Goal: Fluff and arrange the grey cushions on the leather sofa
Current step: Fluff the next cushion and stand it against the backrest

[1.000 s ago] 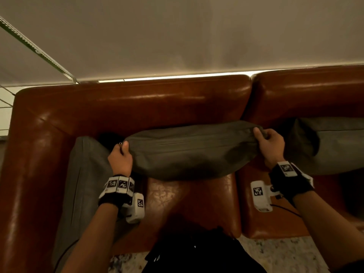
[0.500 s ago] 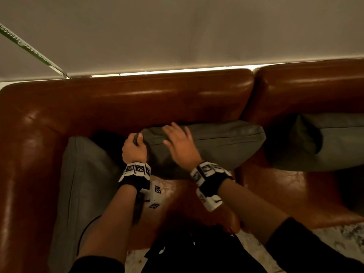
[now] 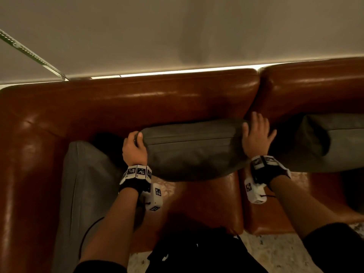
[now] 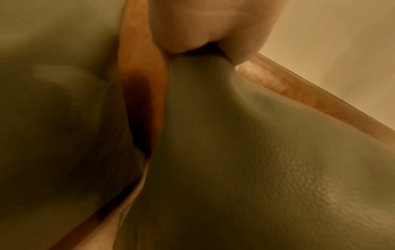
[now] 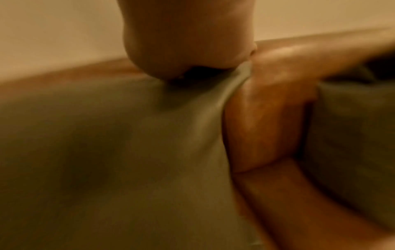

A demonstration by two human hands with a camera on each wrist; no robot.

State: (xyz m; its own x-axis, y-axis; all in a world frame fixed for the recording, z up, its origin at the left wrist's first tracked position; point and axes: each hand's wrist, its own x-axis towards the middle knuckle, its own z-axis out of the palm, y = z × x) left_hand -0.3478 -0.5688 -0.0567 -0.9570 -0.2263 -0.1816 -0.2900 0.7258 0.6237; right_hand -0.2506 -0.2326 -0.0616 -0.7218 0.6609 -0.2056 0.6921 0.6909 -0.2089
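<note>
Gripping left end of middle grey cushion point(image 3: 194, 149) with left hand point(image 3: 134, 147): thumb over top edge, fingers curled round the corner. Right hand point(image 3: 256, 137) flat on cushion's right end, fingers straight and spread, pressing down, not clamped. Cushion spans between the two hands, long edge up, leaning on backrest of brown leather sofa point(image 3: 137, 103), sitting on left seat pad.

Head view only: left grey cushion point(image 3: 84, 192) propped against the armrest, just beside the left wrist; right grey cushion point(image 3: 334, 142) on far-right seat, close to right hand, contact unclear. Pale wall point(image 3: 177, 32) behind sofa, speckled floor point(image 3: 275, 253) at near edge.

Left wrist view: thumb and finger pinching cushion corner point(image 4: 198, 67), fabric bunched into the pinch, leather grain visible on cover, sofa strip point(image 4: 141, 84) between two grey surfaces. Blurred.

Right wrist view: heel of palm point(image 5: 188, 42) dents the cover point(image 5: 128, 152); fingertips hidden. Backrest seam point(image 5: 267, 110) right of cushion end. Also blurred.
</note>
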